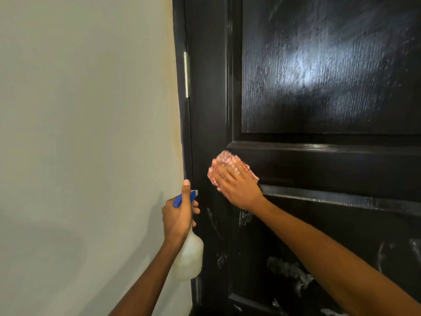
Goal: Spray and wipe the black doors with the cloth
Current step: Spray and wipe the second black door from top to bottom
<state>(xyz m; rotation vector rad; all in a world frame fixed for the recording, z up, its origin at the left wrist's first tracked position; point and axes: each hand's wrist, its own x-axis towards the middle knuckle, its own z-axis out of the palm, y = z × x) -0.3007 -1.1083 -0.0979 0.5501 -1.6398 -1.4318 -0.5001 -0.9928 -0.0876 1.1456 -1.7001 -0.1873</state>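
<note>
Pale wall [86, 133] met the black door [319, 76] at 9 o'clock. My right hand [237, 185] pressed the red-checked cloth [227, 160] flat, fingers straight, against the door's mid rail. My left hand [180, 215] gripped the spray bottle [190, 256] at 7 o'clock, thumb raised.

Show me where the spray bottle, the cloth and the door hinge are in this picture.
spray bottle [190, 258]: head view, on its pale translucent body below the left hand.
cloth [225, 159]: head view, on the red-and-white part above the right hand's fingers.
door hinge [186, 75]: head view, on the middle of the metal strip.
</note>
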